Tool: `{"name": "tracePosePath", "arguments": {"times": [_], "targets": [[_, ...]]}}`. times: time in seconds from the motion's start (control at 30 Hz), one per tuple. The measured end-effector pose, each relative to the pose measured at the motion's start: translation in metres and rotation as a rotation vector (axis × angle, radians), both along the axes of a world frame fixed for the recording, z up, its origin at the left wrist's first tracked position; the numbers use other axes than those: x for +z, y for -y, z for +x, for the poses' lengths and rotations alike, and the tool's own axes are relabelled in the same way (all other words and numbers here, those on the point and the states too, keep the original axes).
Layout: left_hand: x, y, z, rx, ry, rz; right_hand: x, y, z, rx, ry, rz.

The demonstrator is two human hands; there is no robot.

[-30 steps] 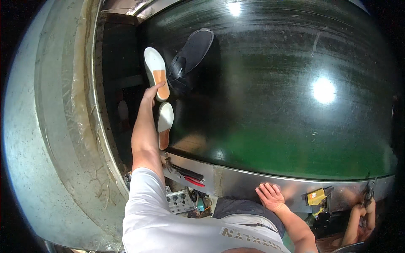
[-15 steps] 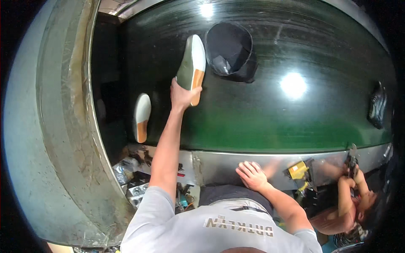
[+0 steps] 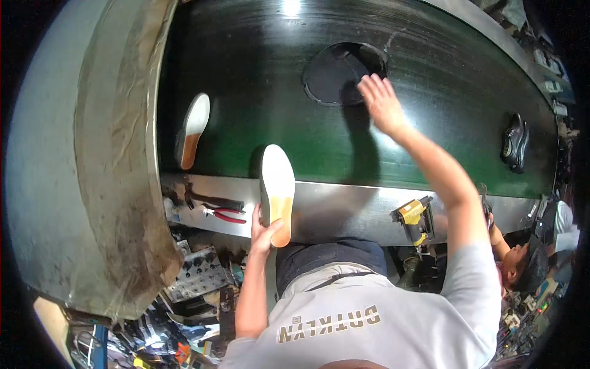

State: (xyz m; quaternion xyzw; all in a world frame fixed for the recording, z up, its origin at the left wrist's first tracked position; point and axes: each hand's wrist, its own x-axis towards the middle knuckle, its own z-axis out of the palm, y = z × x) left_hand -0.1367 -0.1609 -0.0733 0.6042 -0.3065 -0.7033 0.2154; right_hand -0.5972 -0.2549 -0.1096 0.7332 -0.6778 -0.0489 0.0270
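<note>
Insole (image 3: 277,184), white with a tan heel, is held upright in the closed grip of the left hand (image 3: 264,230), over the steel edge (image 3: 344,212) of the green conveyor belt (image 3: 276,111). The right hand (image 3: 381,104) is stretched out over the belt with fingers spread and nothing gripped, just beside a dark round shoe part (image 3: 341,74). A second insole (image 3: 193,129) is seen lying on the belt to the left, well apart. A black shoe (image 3: 514,141) is seen far to the right. Red pliers (image 3: 221,214) and a yellow tool (image 3: 415,215) are rested on the steel edge.
</note>
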Motion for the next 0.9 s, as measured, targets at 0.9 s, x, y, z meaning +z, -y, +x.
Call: {"name": "tracePosePath", "arguments": {"times": [0.9], "targets": [[0.043,-0.053,-0.032,0.322,-1.014,-0.061,0.106,-0.134,0.238,-0.534,3.037,0.653]]}}
